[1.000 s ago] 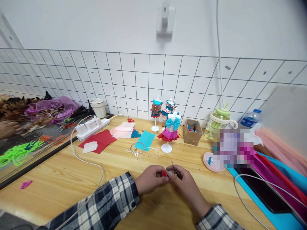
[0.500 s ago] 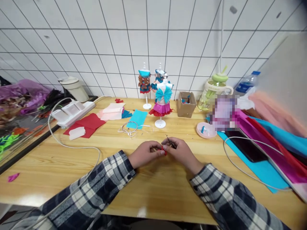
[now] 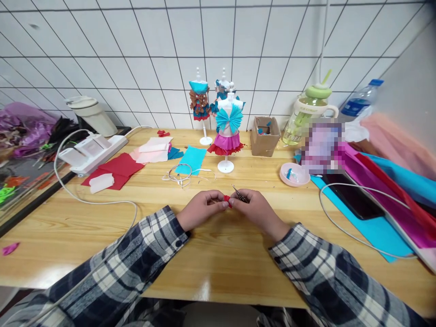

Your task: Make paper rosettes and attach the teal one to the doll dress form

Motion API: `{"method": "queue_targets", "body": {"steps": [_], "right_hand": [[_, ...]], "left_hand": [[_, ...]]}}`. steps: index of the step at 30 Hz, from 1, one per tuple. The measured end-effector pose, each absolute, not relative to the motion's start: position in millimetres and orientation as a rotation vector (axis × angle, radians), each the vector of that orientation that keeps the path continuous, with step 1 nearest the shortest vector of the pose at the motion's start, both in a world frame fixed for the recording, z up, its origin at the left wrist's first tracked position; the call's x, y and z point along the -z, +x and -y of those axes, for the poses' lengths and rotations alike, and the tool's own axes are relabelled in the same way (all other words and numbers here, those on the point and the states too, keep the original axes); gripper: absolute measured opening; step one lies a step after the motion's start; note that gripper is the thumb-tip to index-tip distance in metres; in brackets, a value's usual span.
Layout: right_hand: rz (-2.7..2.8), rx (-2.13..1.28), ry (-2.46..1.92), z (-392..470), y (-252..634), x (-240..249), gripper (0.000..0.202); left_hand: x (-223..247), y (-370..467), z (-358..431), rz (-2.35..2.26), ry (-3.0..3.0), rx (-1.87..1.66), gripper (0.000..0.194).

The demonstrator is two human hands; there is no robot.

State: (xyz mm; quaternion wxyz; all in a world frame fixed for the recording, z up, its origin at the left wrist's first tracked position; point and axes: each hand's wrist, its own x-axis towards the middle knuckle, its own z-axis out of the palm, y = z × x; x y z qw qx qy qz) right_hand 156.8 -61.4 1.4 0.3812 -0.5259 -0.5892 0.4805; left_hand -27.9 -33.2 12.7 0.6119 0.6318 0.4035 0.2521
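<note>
A small red folded piece (image 3: 227, 199) was pinched between the fingertips of the left hand (image 3: 206, 208) and the right hand (image 3: 251, 205), both grips nearly closed, so that it lay at the meeting point of the two, above the front part of a wooden table (image 3: 204, 254). A dark slender tool (image 3: 240, 194) was also held in the right hand, its tip angled up and away from the red piece. Beyond the hands, a small dress form (image 3: 228, 122) with a turquoise pleated bow and a pink-and-red skirt was seen standing upright.
</note>
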Motion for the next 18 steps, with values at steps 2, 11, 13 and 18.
{"method": "queue_targets", "body": {"steps": [2, 11, 13, 18], "right_hand": [[1.51, -1.24, -1.352, 61.1, 156.7, -1.8, 0.022], [1.747, -1.068, -1.381, 63.2, 155.8, -5.0, 0.021], [1.777, -1.0, -1.398, 63.9, 156.0, -6.4, 0.02], [1.684, -1.085, -1.353, 62.6, 160.1, -8.2, 0.024]], "left_hand": [[-14.2, -27.6, 34.2, -0.905, 1.454, -0.566, 0.029], [-12.6, -26.5, 32.4, -0.958, 1.589, -0.445, 0.022], [-13.8, -26.6, 32.0, -0.937, 1.595, -0.416, 0.021], [-13.9, -28.0, 31.8, -0.943, 1.473, -0.475, 0.024]]}}
